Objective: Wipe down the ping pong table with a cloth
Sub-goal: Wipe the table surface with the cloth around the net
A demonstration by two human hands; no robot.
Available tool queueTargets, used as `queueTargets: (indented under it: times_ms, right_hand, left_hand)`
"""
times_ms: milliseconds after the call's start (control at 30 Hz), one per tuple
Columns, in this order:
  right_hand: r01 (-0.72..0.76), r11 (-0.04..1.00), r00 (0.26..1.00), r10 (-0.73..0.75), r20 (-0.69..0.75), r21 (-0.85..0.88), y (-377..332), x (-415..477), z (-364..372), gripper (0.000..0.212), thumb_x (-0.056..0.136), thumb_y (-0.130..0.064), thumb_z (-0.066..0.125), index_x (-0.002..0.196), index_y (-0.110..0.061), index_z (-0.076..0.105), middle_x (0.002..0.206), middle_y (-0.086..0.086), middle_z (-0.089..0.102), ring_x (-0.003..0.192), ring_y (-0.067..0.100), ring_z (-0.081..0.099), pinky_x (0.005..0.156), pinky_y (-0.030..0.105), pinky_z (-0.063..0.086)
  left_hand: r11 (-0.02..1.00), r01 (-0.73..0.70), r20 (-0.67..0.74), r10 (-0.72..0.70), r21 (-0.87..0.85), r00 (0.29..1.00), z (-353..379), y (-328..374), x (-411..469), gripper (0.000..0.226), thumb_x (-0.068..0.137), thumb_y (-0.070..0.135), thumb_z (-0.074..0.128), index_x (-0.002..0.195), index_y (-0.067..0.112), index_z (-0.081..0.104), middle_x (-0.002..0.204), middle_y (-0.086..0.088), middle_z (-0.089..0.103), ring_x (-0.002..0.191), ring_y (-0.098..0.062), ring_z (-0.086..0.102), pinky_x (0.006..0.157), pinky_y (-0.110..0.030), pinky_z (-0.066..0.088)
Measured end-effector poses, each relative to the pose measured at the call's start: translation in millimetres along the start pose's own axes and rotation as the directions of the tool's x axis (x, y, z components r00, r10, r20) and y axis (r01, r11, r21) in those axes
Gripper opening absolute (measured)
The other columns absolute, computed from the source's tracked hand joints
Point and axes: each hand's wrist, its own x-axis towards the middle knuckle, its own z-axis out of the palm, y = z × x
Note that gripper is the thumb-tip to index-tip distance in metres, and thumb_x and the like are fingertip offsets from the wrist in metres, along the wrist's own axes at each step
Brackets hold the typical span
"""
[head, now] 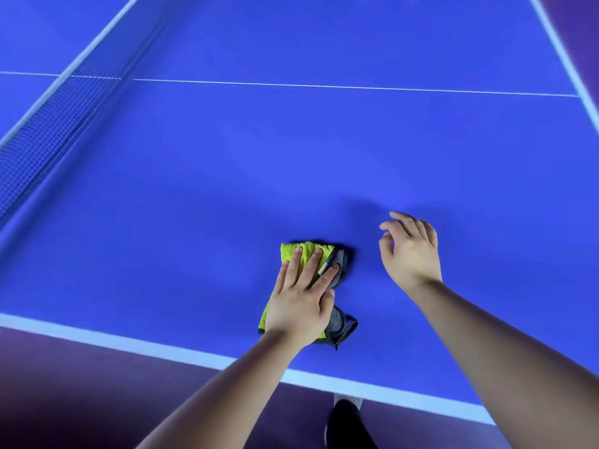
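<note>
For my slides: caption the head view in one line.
Left hand presses a yellow cloth on the blue table near its edge; right hand beside it holds nothing.

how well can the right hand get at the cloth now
Probably yes: the right hand is open beside the cloth, only bare table between. The left hand covers much of it, but its grey edge shows.

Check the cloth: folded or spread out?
Folded, loosely: the cloth shows yellow on top with grey layers sticking out at its right side, pressed to the table by the left hand.
</note>
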Motion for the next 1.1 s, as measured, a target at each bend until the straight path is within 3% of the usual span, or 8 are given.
queueTargets:
  times_ms: [433,600,733,1100]
  right_hand:
    - [0.004,0.996,0.999,-0.008,-0.043,-0.092,10.2,-90.5,-54.4,0.031,0.092,-0.019,0.043,0.103,-0.009,0.071,0.127,0.011,0.063,0.113,0.028,0.058,0.108,0.055,0.037]
    - [-0.050,0.991,0.998,0.045,-0.047,-0.121,29.8,-100.7,-59.2,0.033,0.091,-0.021,0.042,0.102,-0.009,0.071,0.126,0.011,0.064,0.114,0.027,0.055,0.108,0.055,0.037]
    - [-0.053,0.989,0.998,0.050,-0.025,-0.136,44.4,-101.7,-60.5,0.032,0.091,-0.021,0.043,0.103,-0.009,0.071,0.127,0.011,0.064,0.115,0.030,0.057,0.108,0.054,0.036]
    - [-0.044,0.993,0.999,0.044,-0.004,-0.108,92.2,-60.2,-57.4,0.034,0.092,-0.021,0.042,0.110,-0.009,0.068,0.130,0.011,0.062,0.119,0.030,0.054,0.109,0.054,0.036]
  left_hand:
    - [0.999,-0.009,0.032,0.008,0.031,0.999,-5.1,26.7,-88.8,0.047,0.099,0.041,0.040,0.145,0.038,0.050,0.165,0.003,0.027,0.155,-0.031,0.010,0.120,-0.053,0.027]
    - [0.998,-0.069,0.030,0.069,-0.011,0.997,4.3,76.8,-102.7,0.048,0.097,0.039,0.047,0.144,0.035,0.052,0.163,0.001,0.031,0.153,-0.035,0.015,0.119,-0.054,0.027]
    - [0.998,-0.059,0.036,0.060,-0.036,0.998,13.0,115.6,-90.2,0.047,0.097,0.040,0.047,0.144,0.034,0.051,0.164,0.000,0.029,0.153,-0.037,0.018,0.118,-0.055,0.029]
    - [1.000,0.010,0.145,-0.007,-0.017,0.989,16.2,106.5,14.8,0.051,0.103,0.045,0.029,0.153,0.041,0.037,0.169,0.007,0.008,0.156,-0.028,-0.005,0.124,-0.048,0.007]
